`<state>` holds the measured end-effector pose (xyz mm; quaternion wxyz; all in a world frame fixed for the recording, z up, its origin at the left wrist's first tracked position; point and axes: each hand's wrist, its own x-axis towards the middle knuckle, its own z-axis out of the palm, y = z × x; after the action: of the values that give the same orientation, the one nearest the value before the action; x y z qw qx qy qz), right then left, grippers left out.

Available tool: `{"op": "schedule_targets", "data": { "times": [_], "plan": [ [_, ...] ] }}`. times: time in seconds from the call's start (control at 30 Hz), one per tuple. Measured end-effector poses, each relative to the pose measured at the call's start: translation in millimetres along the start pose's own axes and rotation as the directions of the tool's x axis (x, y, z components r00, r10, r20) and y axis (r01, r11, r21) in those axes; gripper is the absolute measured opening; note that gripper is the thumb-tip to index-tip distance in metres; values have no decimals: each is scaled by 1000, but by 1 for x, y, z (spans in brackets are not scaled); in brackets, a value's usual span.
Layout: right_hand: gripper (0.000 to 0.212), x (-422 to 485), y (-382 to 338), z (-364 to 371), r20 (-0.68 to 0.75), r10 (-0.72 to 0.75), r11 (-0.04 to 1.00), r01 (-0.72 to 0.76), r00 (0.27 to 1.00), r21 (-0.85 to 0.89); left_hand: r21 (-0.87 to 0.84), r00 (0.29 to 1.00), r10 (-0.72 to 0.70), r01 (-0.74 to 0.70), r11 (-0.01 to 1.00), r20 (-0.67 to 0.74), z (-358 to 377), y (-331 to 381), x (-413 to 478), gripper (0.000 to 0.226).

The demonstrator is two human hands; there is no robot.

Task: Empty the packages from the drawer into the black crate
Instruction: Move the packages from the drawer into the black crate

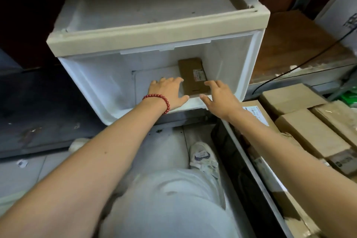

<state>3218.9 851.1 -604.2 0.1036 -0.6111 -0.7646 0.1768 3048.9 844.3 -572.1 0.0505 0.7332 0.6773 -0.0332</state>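
Where left hand (167,91) reaches, package (190,69) lies

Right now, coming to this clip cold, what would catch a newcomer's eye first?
Two bare arms reach into a white drawer, the left hand and right hand open on either side of the near end of a single brown package lying on its floor. A red bead bracelet marks the left wrist. At lower right, the black crate already holds several cardboard packages.
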Motion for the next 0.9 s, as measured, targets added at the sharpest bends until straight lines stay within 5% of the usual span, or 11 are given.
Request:
{"op": "schedule_targets", "data": {
  "times": [0.33, 0.63, 0.73, 0.8, 0.9],
  "plan": [
    [67, 127, 15, 35, 262, 142, 985, -112, 955, -128, -85, 987, -104, 115, 990, 125, 71, -24, 104, 63],
    [50, 182, 29, 89, 228, 260, 954, -213, 938, -212, -259, 960, -180, 234, 937, 214, 126, -21, 171, 59],
    [47, 187, 25, 93, 186, 289, 945, -249, 939, -213, -498, 928, -205, 342, 797, 310, 136, -22, 180, 66],
    [54, 195, 26, 94, 228, 319, 948, -311, 920, -74, -661, 898, -240, 434, 612, 368, 137, -21, 183, 68],
    [58, 203, 28, 94, 311, 372, 897, -425, 874, 122, -718, 858, -330, 511, 472, 393, 133, -30, 187, 64]
  ]
}}
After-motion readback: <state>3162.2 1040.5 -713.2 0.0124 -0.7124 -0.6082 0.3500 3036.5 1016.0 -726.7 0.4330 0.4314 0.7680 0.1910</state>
